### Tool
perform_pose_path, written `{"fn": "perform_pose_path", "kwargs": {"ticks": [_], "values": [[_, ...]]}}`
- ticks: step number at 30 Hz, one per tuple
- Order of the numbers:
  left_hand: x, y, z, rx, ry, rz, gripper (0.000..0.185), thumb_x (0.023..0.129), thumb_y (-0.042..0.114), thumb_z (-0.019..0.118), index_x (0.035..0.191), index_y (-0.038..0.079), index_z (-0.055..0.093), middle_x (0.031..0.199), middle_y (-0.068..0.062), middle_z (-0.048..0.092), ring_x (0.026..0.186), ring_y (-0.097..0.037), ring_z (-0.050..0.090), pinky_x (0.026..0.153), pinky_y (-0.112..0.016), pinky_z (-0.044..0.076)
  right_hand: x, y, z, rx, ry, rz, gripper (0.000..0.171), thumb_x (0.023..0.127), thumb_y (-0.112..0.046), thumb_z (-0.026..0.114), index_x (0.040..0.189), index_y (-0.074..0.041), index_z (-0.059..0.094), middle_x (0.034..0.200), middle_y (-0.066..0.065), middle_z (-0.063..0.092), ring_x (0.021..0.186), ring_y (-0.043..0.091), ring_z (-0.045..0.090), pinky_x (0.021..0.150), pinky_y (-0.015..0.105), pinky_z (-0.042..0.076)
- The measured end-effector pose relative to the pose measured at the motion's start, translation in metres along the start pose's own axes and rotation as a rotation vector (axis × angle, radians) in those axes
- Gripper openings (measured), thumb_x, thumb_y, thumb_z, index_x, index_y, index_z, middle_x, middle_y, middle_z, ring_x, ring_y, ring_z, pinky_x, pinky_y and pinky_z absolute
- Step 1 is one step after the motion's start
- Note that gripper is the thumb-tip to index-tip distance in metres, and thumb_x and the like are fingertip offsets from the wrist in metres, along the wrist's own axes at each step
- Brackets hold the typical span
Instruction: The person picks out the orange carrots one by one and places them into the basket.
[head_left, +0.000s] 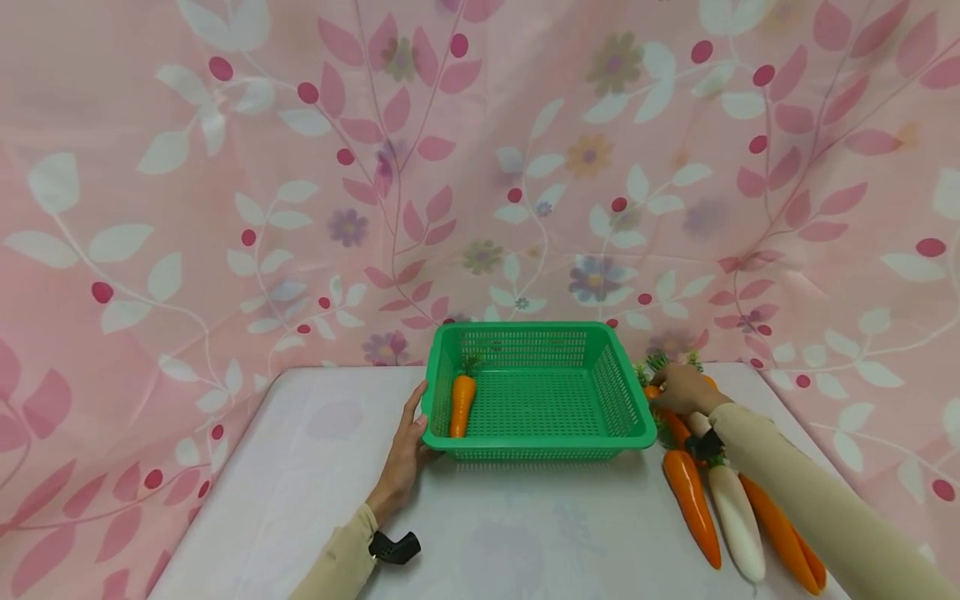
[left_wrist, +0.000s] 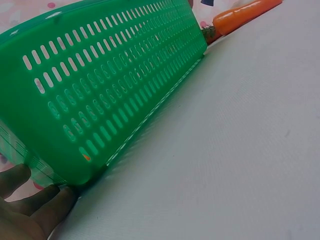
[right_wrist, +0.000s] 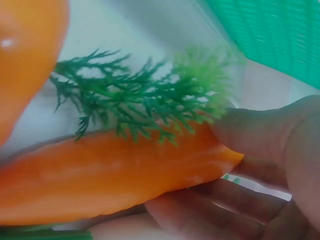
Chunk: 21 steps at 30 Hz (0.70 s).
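While my left hand (head_left: 405, 454) rests flat against the left wall of the green basket (head_left: 536, 450), my right hand (head_left: 678, 389) is at the pile of carrots (head_left: 693, 504) just beside the basket's right wall. Seen from the basket's middle, this pile lies at about 3 to 4 o'clock, so my right hand is clearly the nearer one; my left hand is at 9 o'clock, on the far side.

My right hand grips one carrot (right_wrist: 115, 175) near its leafy top. In the right wrist view my fingers (right_wrist: 225, 200) curl under the orange body and the thumb comes over it, just beside the green leaves (right_wrist: 145, 100). The long axis of the pile runs from 12 o'clock, where the leaves are, down toward 5 o'clock, where the tips point to me. A white radish (head_left: 737, 517) lies among the carrots on the worktop (head_left: 300, 483), touching them.

My left hand is open: the fingers (left_wrist: 35, 210) are straight and press the lower corner of the basket wall, holding nothing.

One carrot in the basket (head_left: 461, 402) lies along the left wall, leaves at 12 o'clock, tip at 6 o'clock.
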<state>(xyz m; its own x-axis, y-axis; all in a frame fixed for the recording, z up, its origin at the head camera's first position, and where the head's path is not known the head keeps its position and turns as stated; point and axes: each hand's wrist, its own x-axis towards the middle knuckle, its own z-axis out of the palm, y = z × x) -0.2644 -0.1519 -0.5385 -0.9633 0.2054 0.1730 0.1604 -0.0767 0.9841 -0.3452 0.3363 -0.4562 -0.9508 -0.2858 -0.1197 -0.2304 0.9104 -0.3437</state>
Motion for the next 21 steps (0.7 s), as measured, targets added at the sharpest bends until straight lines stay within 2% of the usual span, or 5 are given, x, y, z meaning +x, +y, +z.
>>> {"fn": "perform_pose_path", "kwargs": {"ticks": [6,11,16,21], "values": [[0.0,0.0,0.001,0.0,0.009,0.001,0.051,0.107,0.041,0.032,0.155,0.045,0.018,0.163,0.006,0.011,0.142,-0.044,0.03,0.102,-0.065,0.038,0.0,0.006,-0.003,0.114,-0.024,0.013,0.05,0.085,-0.019,0.075,0.122,0.012,0.063,0.094,0.02,0.072,0.053,0.024,0.06,0.054,0.035,0.051],[0.0,0.001,0.002,-0.002,0.008,0.009,0.051,0.107,0.04,0.031,0.155,0.045,0.018,0.163,0.004,0.011,0.14,-0.045,0.033,0.101,-0.064,0.039,-0.001,0.008,-0.008,0.193,-0.04,0.043,0.049,0.088,-0.019,0.073,0.125,0.011,0.062,0.102,0.025,0.07,0.061,0.026,0.063,0.058,0.037,0.054],[0.0,0.002,0.002,-0.009,0.018,0.006,0.051,0.107,0.041,0.032,0.155,0.046,0.018,0.163,0.003,0.01,0.14,-0.044,0.033,0.101,-0.064,0.039,0.0,0.007,-0.013,0.366,-0.052,0.097,0.048,0.089,-0.015,0.072,0.128,0.01,0.06,0.111,0.028,0.067,0.069,0.026,0.065,0.066,0.042,0.058],[-0.001,0.002,0.003,-0.009,0.026,0.007,0.051,0.107,0.04,0.033,0.155,0.046,0.018,0.163,0.006,0.01,0.14,-0.043,0.032,0.101,-0.065,0.038,0.0,0.006,-0.02,0.503,-0.049,0.083,0.05,0.09,-0.017,0.071,0.129,0.013,0.057,0.124,0.032,0.06,0.081,0.026,0.069,0.075,0.047,0.058]]}}
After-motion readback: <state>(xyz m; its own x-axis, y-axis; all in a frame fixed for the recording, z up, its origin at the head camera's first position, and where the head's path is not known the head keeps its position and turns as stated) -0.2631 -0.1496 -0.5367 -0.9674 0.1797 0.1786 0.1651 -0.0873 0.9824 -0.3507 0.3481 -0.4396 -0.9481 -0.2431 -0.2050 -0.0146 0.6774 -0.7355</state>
